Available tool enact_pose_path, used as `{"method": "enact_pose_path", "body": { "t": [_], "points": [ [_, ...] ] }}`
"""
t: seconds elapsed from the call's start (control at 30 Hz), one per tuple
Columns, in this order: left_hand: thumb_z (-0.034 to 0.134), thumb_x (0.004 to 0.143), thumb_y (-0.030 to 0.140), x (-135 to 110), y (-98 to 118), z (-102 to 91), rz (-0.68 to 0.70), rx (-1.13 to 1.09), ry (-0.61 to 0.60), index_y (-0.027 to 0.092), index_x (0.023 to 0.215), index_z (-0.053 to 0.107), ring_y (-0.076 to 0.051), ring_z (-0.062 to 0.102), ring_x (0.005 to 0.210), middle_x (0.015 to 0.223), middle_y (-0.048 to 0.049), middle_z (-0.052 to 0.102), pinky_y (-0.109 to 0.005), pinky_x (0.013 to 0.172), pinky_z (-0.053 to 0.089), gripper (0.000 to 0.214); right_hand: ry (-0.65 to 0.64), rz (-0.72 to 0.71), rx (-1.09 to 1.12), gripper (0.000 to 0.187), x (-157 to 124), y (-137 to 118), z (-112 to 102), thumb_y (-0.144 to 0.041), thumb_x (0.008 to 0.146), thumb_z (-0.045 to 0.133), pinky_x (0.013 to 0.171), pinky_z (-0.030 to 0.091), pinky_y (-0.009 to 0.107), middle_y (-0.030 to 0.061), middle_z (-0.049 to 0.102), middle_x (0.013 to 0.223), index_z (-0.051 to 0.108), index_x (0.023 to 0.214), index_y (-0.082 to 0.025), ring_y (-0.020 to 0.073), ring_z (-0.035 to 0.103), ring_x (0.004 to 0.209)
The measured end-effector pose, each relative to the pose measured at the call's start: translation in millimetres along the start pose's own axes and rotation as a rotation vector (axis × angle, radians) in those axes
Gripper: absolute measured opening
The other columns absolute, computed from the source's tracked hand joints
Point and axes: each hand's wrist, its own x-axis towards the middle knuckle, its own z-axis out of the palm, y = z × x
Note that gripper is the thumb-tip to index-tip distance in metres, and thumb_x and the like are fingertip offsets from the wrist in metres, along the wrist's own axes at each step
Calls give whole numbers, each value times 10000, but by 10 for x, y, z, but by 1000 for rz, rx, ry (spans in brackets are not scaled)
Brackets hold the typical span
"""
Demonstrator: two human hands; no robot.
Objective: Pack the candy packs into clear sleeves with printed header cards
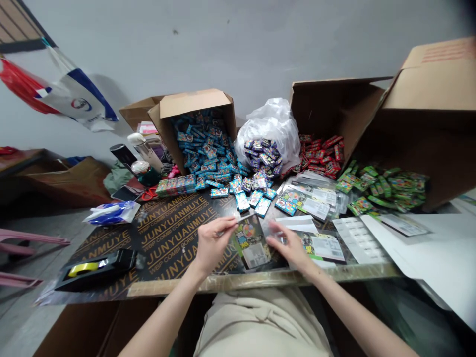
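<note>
A flat printed pouch (253, 243) with dark, colourful artwork and a pale label is held tilted above the table's near edge. My left hand (215, 243) is closed, pinching its upper left corner between thumb and fingers. At the pouch's right edge is my right hand (288, 245), thumb and fingers apart and a little blurred; I cannot tell whether the fingertips touch the plastic. Just beyond the pouch lie several small blue candy-like boxes (243, 202). Right of my right hand, another printed pouch (327, 246) lies on white paper.
Cartons along the wall hold blue packets (208, 144), red packets (323, 153) and green packets (386, 183). A plastic bag (271, 116) of purple packets stands between. A tape dispenser (100, 267), red scissors (149, 194) and bottles (147, 151) are at left; stacked pouches (312, 193) lie right.
</note>
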Motion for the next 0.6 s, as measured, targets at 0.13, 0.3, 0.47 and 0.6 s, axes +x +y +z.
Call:
{"method": "enact_pose_path", "body": {
  "t": [0.13, 0.3, 0.47, 0.6],
  "points": [
    [653, 691, 321, -55, -484, -220, -358, -91, 216, 129, 812, 673, -195, 653, 758, 813, -75, 698, -342, 743, 521, 228, -197, 80, 76, 324, -50, 235, 400, -350, 772, 561, 670, 489, 311, 35, 662, 789, 626, 1025, -157, 177, 591, 694],
    [640, 670, 388, -258, -921, -435, -517, 67, 220, 125, 960, 604, -258, 624, 896, 925, -123, 669, -439, 824, 469, 393, -21, 114, 151, 321, 385, 170, 599, -369, 818, 460, 594, 474, 269, 35, 641, 786, 597, 998, -141, 162, 575, 677],
    [735, 498, 512, -336, -854, -215, -89, 564, -404, 241, 1341, 281, -339, 190, 1312, 1424, -136, 271, -589, 1035, 27, 996, -113, -8, -63, 229, 669, 175, 669, -313, 800, 477, 747, 448, 334, 44, 636, 777, 648, 818, -161, 195, 577, 760],
    [693, 532, 557, -343, -852, 33, 33, 593, -638, 191, 1381, 162, -323, 326, 1247, 1340, -172, 395, -571, 1043, 31, 1067, 41, -119, -287, 320, 607, 293, 777, -335, 796, 503, 895, 388, 408, 109, 560, 1063, 597, 1059, -178, 251, 511, 1011]
  ]
}}
